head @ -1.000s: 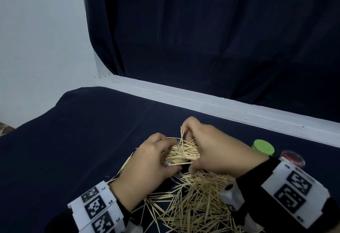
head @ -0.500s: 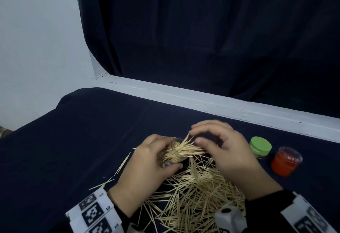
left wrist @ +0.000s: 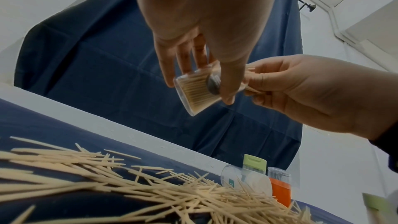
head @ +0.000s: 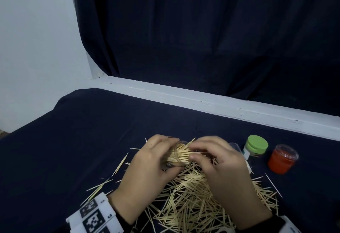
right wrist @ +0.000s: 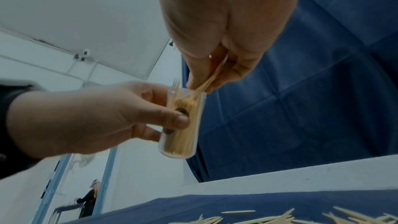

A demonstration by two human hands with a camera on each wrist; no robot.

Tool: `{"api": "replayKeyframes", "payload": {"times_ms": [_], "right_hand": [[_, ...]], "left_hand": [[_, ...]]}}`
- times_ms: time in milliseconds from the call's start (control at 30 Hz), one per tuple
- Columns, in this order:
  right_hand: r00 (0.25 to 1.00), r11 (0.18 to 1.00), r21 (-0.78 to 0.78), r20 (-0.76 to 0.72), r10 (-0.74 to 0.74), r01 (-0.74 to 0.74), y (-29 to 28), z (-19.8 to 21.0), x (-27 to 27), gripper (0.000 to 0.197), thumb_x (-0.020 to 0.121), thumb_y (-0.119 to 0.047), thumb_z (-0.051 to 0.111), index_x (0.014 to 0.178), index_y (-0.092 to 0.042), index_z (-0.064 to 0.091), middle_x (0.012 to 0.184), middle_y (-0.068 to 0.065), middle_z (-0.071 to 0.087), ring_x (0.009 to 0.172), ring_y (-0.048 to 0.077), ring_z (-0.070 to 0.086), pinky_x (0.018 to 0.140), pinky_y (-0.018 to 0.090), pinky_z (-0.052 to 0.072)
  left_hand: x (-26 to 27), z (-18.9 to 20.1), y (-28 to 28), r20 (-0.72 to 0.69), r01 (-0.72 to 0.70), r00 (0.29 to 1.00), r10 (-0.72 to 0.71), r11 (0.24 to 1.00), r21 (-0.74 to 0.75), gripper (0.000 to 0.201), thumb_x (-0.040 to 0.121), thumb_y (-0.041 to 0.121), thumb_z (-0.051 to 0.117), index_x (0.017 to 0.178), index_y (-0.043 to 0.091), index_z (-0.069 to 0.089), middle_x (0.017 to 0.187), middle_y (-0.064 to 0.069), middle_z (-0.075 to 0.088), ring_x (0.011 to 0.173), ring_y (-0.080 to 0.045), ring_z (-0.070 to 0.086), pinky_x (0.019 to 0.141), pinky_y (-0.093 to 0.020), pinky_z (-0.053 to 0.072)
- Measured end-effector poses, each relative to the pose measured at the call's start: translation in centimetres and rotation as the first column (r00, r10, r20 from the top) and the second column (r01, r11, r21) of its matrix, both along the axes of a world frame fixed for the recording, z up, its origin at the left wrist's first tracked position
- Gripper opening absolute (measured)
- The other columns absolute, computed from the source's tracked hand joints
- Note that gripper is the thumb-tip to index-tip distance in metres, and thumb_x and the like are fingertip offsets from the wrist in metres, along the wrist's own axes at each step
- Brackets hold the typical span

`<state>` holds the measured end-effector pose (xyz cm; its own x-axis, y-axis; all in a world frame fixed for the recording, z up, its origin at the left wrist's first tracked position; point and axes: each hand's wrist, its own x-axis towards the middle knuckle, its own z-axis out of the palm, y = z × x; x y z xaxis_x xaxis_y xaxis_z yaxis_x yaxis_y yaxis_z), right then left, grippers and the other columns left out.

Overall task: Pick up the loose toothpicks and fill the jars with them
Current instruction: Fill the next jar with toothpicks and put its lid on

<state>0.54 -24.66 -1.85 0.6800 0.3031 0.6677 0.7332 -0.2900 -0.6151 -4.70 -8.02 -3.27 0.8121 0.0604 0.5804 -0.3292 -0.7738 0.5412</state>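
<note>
Loose toothpicks (head: 193, 201) form a dense heap on the dark cloth (head: 73, 149), nearest the camera; everything below is placed relative to that heap. A few strays lie on the cloth just left of it and off its right edge.

Left hand (head: 147, 173) sits over the heap's left-far side, fingers and thumb wrapped around a clear jar (left wrist: 193, 89), held tilted above the heap and not touching the cloth. The jar is already packed with toothpicks (tips poke past the rim in the right wrist view).

Right hand (head: 224, 170) is over the heap's far-right part, right up against the left hand. Its fingertips (right wrist: 200, 81) pinch a small bundle of toothpicks (right wrist: 206, 83) at the jar's mouth, with the lower ends in the opening.

Just right of the heap's far edge a second clear jar (left wrist: 247, 181) lies on its side, touching the heap. Beyond that stands a green-lidded jar (head: 256, 146), and an orange jar (head: 282, 159) is right of it, clear of the heap.

Behind the heap: a white ledge (head: 220, 103), then a dark curtain (head: 202, 39).
</note>
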Motion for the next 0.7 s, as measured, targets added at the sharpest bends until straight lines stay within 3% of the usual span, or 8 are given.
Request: {"api": "replayKeyframes", "payload": {"times_ms": [100,167,267,333,400,533,633,700], "right_hand": [[0.959,0.982,0.189,-0.281,0.041,0.014,-0.3,1.0,-0.4,0.029,0.075,-0.018,0.078,0.085,-0.038,0.061,0.093,-0.015,0.059,0.073,0.006,0.060,0.064,0.014,0.047],[0.908,0.986,0.165,-0.416,0.049,0.023,-0.2,1.1,-0.5,0.033,0.076,-0.025,0.075,0.094,-0.045,0.056,0.099,-0.015,0.058,0.075,0.005,0.062,0.064,0.019,0.051],[0.963,0.997,0.083,-0.267,0.021,0.001,0.2,0.5,-0.5,0.030,0.081,-0.016,0.073,0.094,-0.041,0.064,0.094,-0.016,0.060,0.079,0.007,0.063,0.069,0.024,0.053],[0.997,1.000,0.000,-0.069,0.027,-0.027,0.6,0.2,-0.7,0.016,0.083,-0.013,0.067,0.092,-0.025,0.073,0.090,-0.017,0.062,0.084,0.001,0.062,0.074,0.016,0.049],[0.998,0.996,-0.077,0.027,0.052,-0.049,0.7,0.0,-0.8,0.014,0.084,-0.021,0.063,0.094,-0.021,0.073,0.091,-0.018,0.061,0.089,-0.002,0.059,0.078,0.006,0.042],[0.998,0.998,-0.013,-0.005,0.065,-0.065,0.0,0.8,-1.0,0.022,0.086,-0.033,0.052,0.094,-0.028,0.072,0.097,-0.019,0.059,0.097,0.004,0.057,0.082,0.007,0.038],[0.992,0.992,0.055,-0.059,0.113,-0.110,-0.4,1.3,-1.3,0.020,0.079,-0.043,0.061,0.094,-0.035,0.070,0.098,-0.016,0.057,0.089,0.007,0.058,0.074,0.008,0.042],[0.992,0.991,0.046,-0.016,0.125,-0.124,-0.3,1.2,-1.2,0.017,0.075,-0.039,0.070,0.088,-0.029,0.074,0.091,-0.013,0.059,0.079,0.008,0.059,0.068,0.008,0.043]], "left_hand": [[0.0,0.0,0.3,0.007,-0.027,1.000,0.027,1.000,-0.002,0.052,0.067,0.022,0.084,0.115,0.024,0.065,0.105,0.019,0.055,0.101,0.006,0.053,0.084,-0.003,0.038],[0.1,-0.1,0.5,0.013,-0.036,0.999,0.036,0.999,-0.008,0.052,0.067,0.023,0.085,0.115,0.024,0.065,0.105,0.018,0.056,0.101,0.005,0.053,0.084,-0.003,0.039],[0.2,-0.2,0.1,0.026,-0.020,0.999,0.020,1.000,0.016,0.050,0.067,0.027,0.081,0.115,0.026,0.063,0.105,0.021,0.054,0.099,0.005,0.053,0.082,-0.005,0.040],[0.2,-0.2,-0.3,0.035,-0.003,0.999,0.002,0.999,0.044,0.047,0.070,0.035,0.074,0.114,0.030,0.061,0.105,0.022,0.052,0.098,0.006,0.054,0.080,-0.007,0.043],[0.1,-0.1,-0.5,0.041,0.010,0.999,-0.012,0.999,0.045,0.044,0.072,0.040,0.070,0.114,0.031,0.060,0.105,0.022,0.052,0.097,0.007,0.054,0.079,-0.008,0.044],[0.2,-0.1,0.3,0.063,-0.027,0.998,0.027,1.000,0.007,0.052,0.066,0.024,0.085,0.114,0.024,0.065,0.103,0.019,0.056,0.095,0.007,0.054,0.082,-0.003,0.039],[0.4,0.0,0.9,0.071,-0.057,0.996,0.058,0.998,-0.012,0.055,0.063,0.019,0.088,0.114,0.021,0.066,0.104,0.016,0.057,0.099,0.005,0.054,0.083,-0.004,0.040],[0.4,-0.1,0.9,0.084,-0.053,0.995,0.055,0.998,-0.024,0.055,0.064,0.019,0.088,0.114,0.021,0.066,0.104,0.016,0.057,0.100,0.005,0.054,0.083,-0.005,0.042]]}}
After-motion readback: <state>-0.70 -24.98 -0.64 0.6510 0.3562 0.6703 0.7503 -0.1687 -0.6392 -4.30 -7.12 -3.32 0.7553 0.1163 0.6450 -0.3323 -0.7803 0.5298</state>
